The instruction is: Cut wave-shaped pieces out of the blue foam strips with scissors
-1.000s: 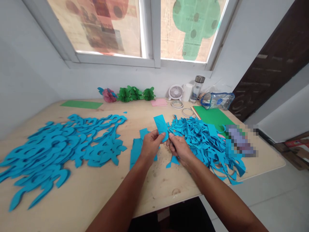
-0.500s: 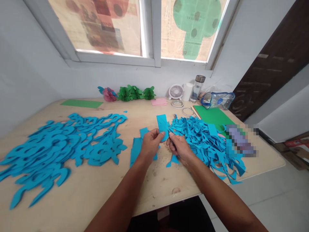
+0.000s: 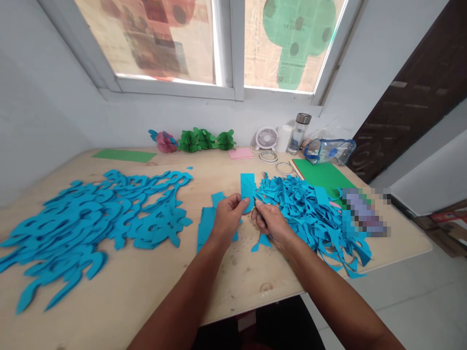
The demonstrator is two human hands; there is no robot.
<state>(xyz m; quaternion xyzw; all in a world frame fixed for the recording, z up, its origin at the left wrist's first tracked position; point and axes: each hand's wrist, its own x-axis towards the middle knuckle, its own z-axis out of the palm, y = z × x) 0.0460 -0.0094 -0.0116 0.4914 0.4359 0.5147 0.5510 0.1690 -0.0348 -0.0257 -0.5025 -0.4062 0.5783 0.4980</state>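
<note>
L hand (image 3: 228, 214) w/ blue paper (image 3: 247, 183) in pinch, R hand (image 3: 274, 221) round dark tool (image 3: 257, 200), mostly hidden

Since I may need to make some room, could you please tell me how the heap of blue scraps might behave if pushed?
The heap of blue scraps looks like thin paper, so it is probably light. The pieces lie loosely jumbled, so they would likely spread apart. Some lie by the edge of the table, so those might drop.

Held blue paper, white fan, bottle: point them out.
Held blue paper (image 3: 247, 186), head view: uncovered upper part.
White fan (image 3: 266, 138), head view: middle of the grille.
Bottle (image 3: 298, 135), head view: clear body below the cap.
</note>
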